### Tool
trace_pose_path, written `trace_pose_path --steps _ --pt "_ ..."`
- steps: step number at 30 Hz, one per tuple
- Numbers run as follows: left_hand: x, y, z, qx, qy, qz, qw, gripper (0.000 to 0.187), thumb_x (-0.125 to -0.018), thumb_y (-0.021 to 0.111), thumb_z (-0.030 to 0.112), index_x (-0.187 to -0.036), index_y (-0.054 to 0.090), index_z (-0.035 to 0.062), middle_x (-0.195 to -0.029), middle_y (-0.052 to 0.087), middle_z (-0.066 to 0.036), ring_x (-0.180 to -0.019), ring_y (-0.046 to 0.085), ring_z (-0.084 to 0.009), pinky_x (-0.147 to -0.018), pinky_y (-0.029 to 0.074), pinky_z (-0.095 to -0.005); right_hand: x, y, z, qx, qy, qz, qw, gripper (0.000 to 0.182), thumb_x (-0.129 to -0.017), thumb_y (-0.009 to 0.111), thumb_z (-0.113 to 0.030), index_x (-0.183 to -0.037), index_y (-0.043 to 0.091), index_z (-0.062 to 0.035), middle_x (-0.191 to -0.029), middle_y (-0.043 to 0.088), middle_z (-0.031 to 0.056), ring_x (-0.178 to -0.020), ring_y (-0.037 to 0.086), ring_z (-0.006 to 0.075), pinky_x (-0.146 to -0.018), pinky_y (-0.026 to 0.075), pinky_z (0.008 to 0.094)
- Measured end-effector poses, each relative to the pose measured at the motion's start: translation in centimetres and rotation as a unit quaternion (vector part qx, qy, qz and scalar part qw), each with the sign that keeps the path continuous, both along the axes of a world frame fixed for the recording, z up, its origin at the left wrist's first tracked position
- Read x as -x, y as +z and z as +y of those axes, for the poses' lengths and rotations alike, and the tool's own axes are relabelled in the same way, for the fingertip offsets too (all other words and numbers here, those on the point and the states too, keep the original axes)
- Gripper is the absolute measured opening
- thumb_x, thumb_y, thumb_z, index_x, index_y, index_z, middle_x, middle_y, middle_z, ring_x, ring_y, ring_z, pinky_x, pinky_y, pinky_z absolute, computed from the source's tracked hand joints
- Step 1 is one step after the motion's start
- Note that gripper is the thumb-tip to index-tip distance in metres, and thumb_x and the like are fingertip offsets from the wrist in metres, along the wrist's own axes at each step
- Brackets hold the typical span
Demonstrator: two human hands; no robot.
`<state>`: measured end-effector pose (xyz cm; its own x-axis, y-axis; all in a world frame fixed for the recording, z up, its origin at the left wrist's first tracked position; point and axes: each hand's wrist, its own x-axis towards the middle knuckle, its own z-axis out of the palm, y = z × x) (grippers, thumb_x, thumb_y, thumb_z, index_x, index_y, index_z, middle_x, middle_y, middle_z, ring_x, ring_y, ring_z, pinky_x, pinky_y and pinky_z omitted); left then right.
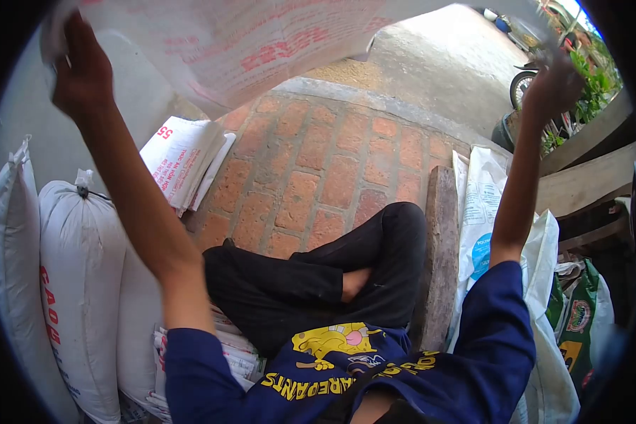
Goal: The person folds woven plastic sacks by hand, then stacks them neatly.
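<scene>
A large white woven sack with red print (261,42) is stretched across the top of the view, raised above the brick floor. At the upper left, my left hand (83,74) is closed on one end of it. My right hand (555,85) is raised at the upper right with its fingers curled round the sack's other end, blurred by motion. The sack's upper part lies outside the view. Below it, a stack of folded white sacks with red lettering (184,159) lies on the floor to the left.
Full, tied white sacks (81,283) stand at the left. A wooden beam (440,247) lies right of my crossed legs, beside white plastic sacks (480,205) and a green bag (579,318). More folded sacks (237,353) lie by my left hip. A motorbike wheel (521,88) shows behind.
</scene>
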<state>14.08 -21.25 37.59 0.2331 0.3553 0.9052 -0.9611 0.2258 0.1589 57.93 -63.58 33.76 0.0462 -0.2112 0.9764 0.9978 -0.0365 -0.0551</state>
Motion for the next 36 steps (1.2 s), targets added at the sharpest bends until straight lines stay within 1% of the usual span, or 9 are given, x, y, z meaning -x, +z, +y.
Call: trace_pose_path --steps 2,5,7,12,19,29,32,33,36 --pt "2.3 -9.6 -2.5 0.116 -0.059 0.01 0.991 0.044 -0.1 0.04 0.016 -0.139 0.036 -0.0053 -0.141 0.044 -0.017 -0.134 0.039 -0.0235 -0.114 0.029 -0.0337 2.7 -8.1 -1.4 0.197 0.073 0.105 0.972 0.016 -0.097 0.042 -0.005 -0.086 0.054 -0.0059 -0.074 0.059 0.0096 -0.061 0.056 0.0182 -0.058 0.046 0.0291" --pt "4.6 -25.3 -6.7 0.351 0.219 0.241 0.878 0.044 -0.097 0.047 0.03 -0.128 0.051 -0.0001 -0.125 0.058 -0.016 -0.117 0.054 -0.0292 -0.103 0.042 -0.0415 5.7 -16.5 -4.3 0.565 0.136 0.261 0.771 0.01 -0.09 0.047 0.006 -0.091 0.054 -0.001 -0.074 0.063 0.0103 -0.06 0.063 0.0166 -0.053 0.049 0.03" --pt "6.9 -38.0 -7.1 0.352 0.09 0.323 0.874 0.033 -0.096 0.046 0.029 -0.117 0.058 0.0074 -0.116 0.063 -0.013 -0.109 0.059 -0.0285 -0.098 0.043 -0.0419 7.3 -18.7 -5.8 0.631 0.139 0.332 0.687 0.007 -0.089 0.049 0.005 -0.092 0.054 0.0007 -0.073 0.063 0.0103 -0.059 0.064 0.0172 -0.053 0.049 0.0306" --pt "7.0 -38.7 -14.7 0.493 0.144 0.415 0.751 0.017 -0.097 0.044 0.019 -0.104 0.058 0.0127 -0.109 0.064 -0.008 -0.101 0.061 -0.025 -0.092 0.046 -0.0395 9.0 -19.8 -9.2 0.644 0.12 0.469 0.593 0.007 -0.093 0.05 -0.001 -0.09 0.053 0.0038 -0.073 0.061 0.0111 -0.06 0.066 0.0192 -0.052 0.049 0.0307" --pt "5.3 -37.5 -17.6 0.452 0.265 0.388 0.758 0.02 -0.094 0.042 0.003 -0.106 0.054 0.0109 -0.113 0.057 -0.009 -0.109 0.055 -0.0249 -0.092 0.046 -0.0378 9.4 -21.3 -11.9 0.658 0.088 0.555 0.502 0.017 -0.101 0.042 -0.012 -0.095 0.05 0.0023 -0.083 0.063 0.0133 -0.07 0.068 0.0205 -0.063 0.052 0.0322" --pt "-2.8 -36.1 -6.9 0.52 0.164 0.505 0.669 0.033 -0.091 0.042 0.009 -0.117 0.051 -0.008 -0.116 0.058 -0.024 -0.1 0.062 -0.0347 -0.087 0.053 -0.0545 -0.2 -25.1 -3.0 0.402 0.252 0.722 0.503 0.034 -0.099 0.048 -0.027 -0.112 0.053 0.004 -0.103 0.062 0.0163 -0.091 0.065 0.0291 -0.073 0.057 0.0385" --pt "-13.1 -26.6 2.9 0.566 0.076 0.482 0.665 0.038 -0.094 0.036 0.014 -0.123 0.05 -0.006 -0.118 0.057 -0.024 -0.112 0.055 -0.0403 -0.096 0.045 -0.0568 -14.6 -25.2 7.4 0.474 0.157 0.553 0.667 0.049 -0.091 0.06 -0.034 -0.12 0.05 0.0047 -0.114 0.061 0.0191 -0.1 0.061 0.0314 -0.087 0.052 0.0406" --pt "-14.9 -21.9 3.8 0.473 0.022 0.417 0.776 0.039 -0.094 0.034 0.014 -0.122 0.051 -0.0054 -0.119 0.057 -0.025 -0.114 0.053 -0.0399 -0.097 0.044 -0.0581 -24.2 -26.2 10.6 0.513 0.051 0.328 0.791 0.055 -0.089 0.064 -0.036 -0.123 0.049 0.005 -0.117 0.06 0.0201 -0.103 0.06 0.0322 -0.091 0.05 0.0413" --pt "-15.2 -13.6 10.9 0.084 0.025 0.141 0.986 0.047 -0.094 0.041 0.023 -0.136 0.041 0.0033 -0.139 0.042 -0.02 -0.128 0.037 -0.0341 -0.11 0.028 -0.0474 -13.5 -3.7 10.3 0.052 0.346 0.36 0.865 0.05 -0.093 0.055 -0.031 -0.126 0.047 0.0061 -0.123 0.057 0.0199 -0.109 0.056 0.0312 -0.098 0.044 0.0416"
